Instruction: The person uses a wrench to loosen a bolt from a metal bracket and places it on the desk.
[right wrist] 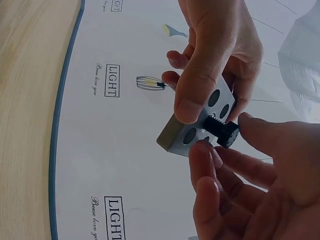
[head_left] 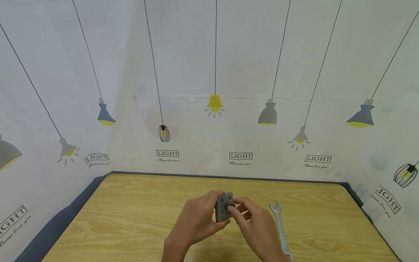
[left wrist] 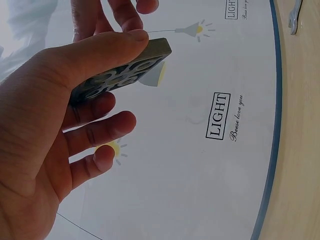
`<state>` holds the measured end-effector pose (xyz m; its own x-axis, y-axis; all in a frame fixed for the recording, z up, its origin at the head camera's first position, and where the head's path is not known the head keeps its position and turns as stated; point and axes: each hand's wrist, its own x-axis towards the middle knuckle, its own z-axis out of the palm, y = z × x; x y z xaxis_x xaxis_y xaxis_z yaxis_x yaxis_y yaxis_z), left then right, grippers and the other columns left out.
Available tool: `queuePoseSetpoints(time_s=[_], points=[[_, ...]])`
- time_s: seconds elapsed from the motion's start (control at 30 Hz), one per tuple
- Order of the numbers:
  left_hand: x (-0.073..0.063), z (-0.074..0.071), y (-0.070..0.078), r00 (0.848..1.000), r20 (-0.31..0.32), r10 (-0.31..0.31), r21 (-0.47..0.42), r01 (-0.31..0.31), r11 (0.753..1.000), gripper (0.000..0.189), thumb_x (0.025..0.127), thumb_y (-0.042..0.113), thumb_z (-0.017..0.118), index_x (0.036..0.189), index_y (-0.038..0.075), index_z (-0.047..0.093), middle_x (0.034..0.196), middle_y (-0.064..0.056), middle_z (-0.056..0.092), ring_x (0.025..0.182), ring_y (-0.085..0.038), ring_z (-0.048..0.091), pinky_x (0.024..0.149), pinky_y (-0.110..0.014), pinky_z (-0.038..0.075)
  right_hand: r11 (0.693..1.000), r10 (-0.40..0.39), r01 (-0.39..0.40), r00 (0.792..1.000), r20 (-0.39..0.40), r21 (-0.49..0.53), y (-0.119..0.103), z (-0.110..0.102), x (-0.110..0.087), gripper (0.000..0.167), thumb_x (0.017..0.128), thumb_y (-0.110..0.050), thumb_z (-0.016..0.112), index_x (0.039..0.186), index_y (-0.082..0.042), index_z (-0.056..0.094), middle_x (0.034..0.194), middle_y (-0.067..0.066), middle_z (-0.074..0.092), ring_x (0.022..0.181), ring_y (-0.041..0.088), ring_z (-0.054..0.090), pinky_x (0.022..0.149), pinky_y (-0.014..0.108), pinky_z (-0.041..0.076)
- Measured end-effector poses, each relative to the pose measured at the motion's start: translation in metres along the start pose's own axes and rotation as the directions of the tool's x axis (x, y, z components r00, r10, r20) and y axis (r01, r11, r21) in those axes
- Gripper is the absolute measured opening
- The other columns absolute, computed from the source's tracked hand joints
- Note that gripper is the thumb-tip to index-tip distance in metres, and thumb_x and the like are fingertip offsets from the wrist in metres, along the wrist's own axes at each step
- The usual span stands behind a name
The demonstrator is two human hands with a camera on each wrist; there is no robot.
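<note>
My left hand (head_left: 198, 218) grips a grey metal block (head_left: 220, 213) with several round holes, thumb on one side and fingers behind. A black hex bolt (right wrist: 223, 132) stands out of one hole, part of its thread showing between the head and the block's face. At the bolt is my right hand (head_left: 256, 225), its thumb against the head and its curled fingers around the other side. The left wrist view shows the block's other face (left wrist: 117, 77), where the holes are hard to make out. Both hands are raised above the table.
An open-ended wrench (head_left: 280, 227) lies on the wooden table (head_left: 131, 214), right of my right hand. Behind the table hangs a pale sheet (head_left: 190, 72) printed with lamps, and a blue border (head_left: 196, 176) runs along the table's far edge.
</note>
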<state>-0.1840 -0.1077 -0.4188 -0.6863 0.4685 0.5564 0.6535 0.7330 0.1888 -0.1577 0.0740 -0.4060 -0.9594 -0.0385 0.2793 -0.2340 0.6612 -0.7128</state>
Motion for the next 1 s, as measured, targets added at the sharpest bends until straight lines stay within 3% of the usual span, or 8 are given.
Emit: queuePoseSetpoints(time_s=[0.17, 0.43, 1.0], points=[[0.0005, -0.0001, 0.0008, 1.0, 0.004, 0.004, 0.008, -0.004, 1.0, 0.064, 0.072, 0.04, 0.087, 0.123, 0.014, 0.057, 0.103, 0.006, 0.069, 0.072, 0.0, 0.059, 0.06, -0.018, 0.048, 1.0, -0.026, 0.026, 0.999, -0.02, 0.001, 0.0002, 0.0007, -0.0012, 0.015, 0.091, -0.031, 0.071, 0.104, -0.022, 0.073, 0.083, -0.009, 0.072, 0.065, 0.002, 0.061, 0.059, 0.024, 0.05], [0.0002, 0.0012, 0.0009, 1.0, -0.011, 0.017, 0.017, -0.017, 1.0, 0.063, 0.072, 0.04, 0.088, 0.122, 0.016, 0.058, 0.104, 0.007, 0.068, 0.071, 0.001, 0.058, 0.06, -0.018, 0.048, 0.998, -0.028, 0.028, 1.0, -0.006, 0.054, 0.0, 0.0006, -0.0015, 0.017, 0.091, -0.026, 0.071, 0.105, -0.017, 0.073, 0.072, -0.009, 0.068, 0.054, -0.001, 0.057, 0.052, 0.021, 0.045], [-0.0002, -0.0001, 0.0004, 1.0, -0.004, 0.008, 0.002, -0.008, 1.0, 0.065, 0.072, 0.038, 0.088, 0.124, 0.015, 0.057, 0.105, 0.006, 0.069, 0.072, 0.0, 0.06, 0.061, -0.019, 0.05, 0.998, -0.041, 0.041, 0.999, -0.006, 0.039, -0.0033, -0.001, -0.0016, 0.019, 0.088, -0.02, 0.075, 0.107, -0.019, 0.074, 0.08, -0.008, 0.071, 0.06, -0.002, 0.06, 0.057, 0.02, 0.05]])
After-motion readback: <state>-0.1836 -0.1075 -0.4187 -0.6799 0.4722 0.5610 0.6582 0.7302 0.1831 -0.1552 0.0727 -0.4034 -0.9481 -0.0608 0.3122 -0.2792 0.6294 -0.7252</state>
